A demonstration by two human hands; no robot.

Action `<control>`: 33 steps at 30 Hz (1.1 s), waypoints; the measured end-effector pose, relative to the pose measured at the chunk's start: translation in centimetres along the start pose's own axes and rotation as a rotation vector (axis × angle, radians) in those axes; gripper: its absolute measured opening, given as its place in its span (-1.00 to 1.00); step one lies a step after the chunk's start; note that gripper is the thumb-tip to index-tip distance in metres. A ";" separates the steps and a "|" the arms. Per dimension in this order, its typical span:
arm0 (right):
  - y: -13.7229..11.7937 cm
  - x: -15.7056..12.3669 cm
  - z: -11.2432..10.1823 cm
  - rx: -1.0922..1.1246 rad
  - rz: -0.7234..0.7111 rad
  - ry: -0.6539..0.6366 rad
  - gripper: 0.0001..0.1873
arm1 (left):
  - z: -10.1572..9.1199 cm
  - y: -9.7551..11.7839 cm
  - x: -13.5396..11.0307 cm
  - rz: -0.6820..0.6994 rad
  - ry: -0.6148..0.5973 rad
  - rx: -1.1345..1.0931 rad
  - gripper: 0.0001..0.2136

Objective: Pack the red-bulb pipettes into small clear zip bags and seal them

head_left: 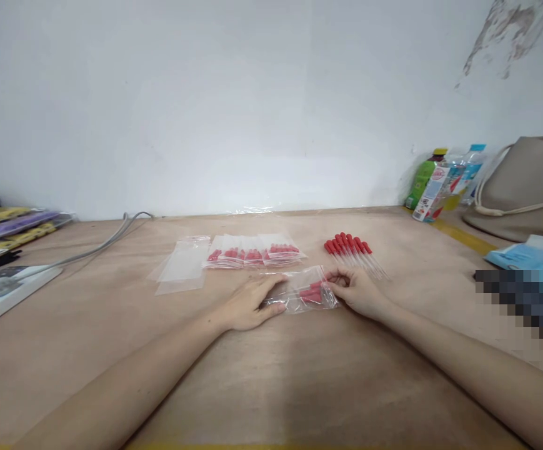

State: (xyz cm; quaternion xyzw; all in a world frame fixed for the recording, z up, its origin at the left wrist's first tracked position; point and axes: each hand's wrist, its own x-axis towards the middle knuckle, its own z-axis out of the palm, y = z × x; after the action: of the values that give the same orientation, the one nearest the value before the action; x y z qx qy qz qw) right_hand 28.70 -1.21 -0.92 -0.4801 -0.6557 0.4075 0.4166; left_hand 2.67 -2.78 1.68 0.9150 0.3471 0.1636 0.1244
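The person's right grip (356, 290) pinches a clear plastic bag (294, 304) by its red-lined end, while the left grip (247, 305), spread around the opposite end, apparently steadies the red-bulbed droppers (312, 297) inside.

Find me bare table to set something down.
Bare table lies between the left forearm and right forearm, nearer than the bag being handled; also between the grey cable and flat bags, and between the loose droppers and blue packet. Crowded: centre, with filled bags; right edge.
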 end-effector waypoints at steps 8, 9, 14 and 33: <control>-1.5 -0.7 0.8 0.084 0.063 -0.189 -0.57 | 0.1 -0.1 0.0 0.011 0.001 0.001 -0.54; -1.5 -0.6 0.5 0.042 0.076 -0.170 -0.57 | 0.1 -0.2 0.0 0.011 0.002 0.003 -0.54; -1.7 1.5 -2.2 -0.478 -0.096 0.209 -0.77 | 0.2 -0.2 0.0 0.025 -0.006 0.012 -0.56; -2.8 5.2 -1.1 -0.993 0.164 0.208 -0.75 | 0.2 -0.1 0.1 0.011 -0.028 0.029 -0.56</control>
State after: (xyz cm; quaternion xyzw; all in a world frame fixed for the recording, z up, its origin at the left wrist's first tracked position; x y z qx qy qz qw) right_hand 27.90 3.41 2.82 -0.7081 -0.6852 0.0282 0.1680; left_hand 2.76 -2.64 1.44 0.9209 0.3424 0.1467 0.1152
